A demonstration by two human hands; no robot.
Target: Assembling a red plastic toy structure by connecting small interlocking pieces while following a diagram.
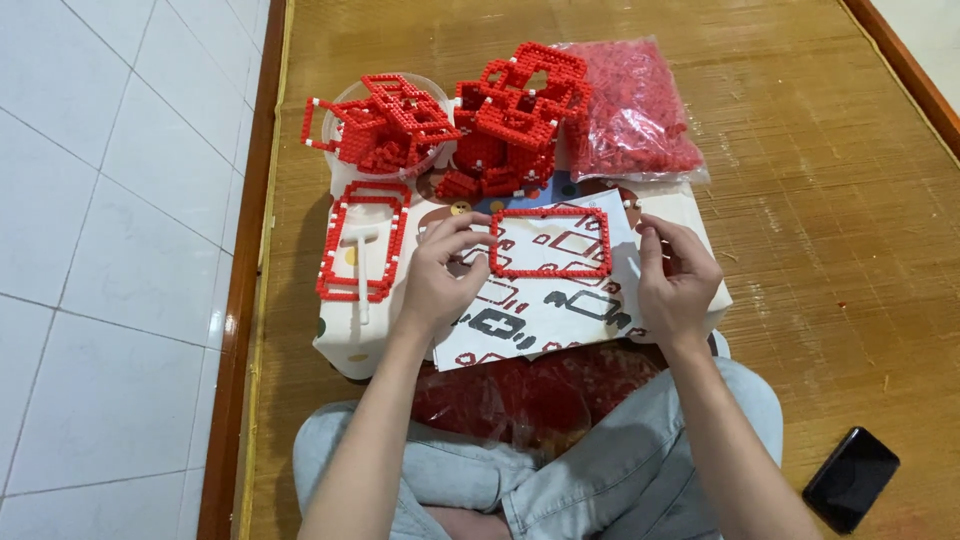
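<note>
A flat red rectangular frame of small bricks (551,242) lies on a printed instruction sheet (545,310) spread over a white box (700,215). My left hand (441,274) pinches the frame's left edge with thumb and fingers. My right hand (676,278) hovers just right of the frame with fingers curled; whether it holds a small piece I cannot tell. A second, thicker red frame (362,241) rests at the box's left end, with a white stick-like tool (361,275) inside it.
Behind the box sit a bowl with a red brick lattice piece (380,125), a taller red brick assembly (515,115) and a clear bag of red bricks (633,105). Another bag of red bricks (540,385) lies in my lap. A black phone (851,478) lies on the woven mat at right.
</note>
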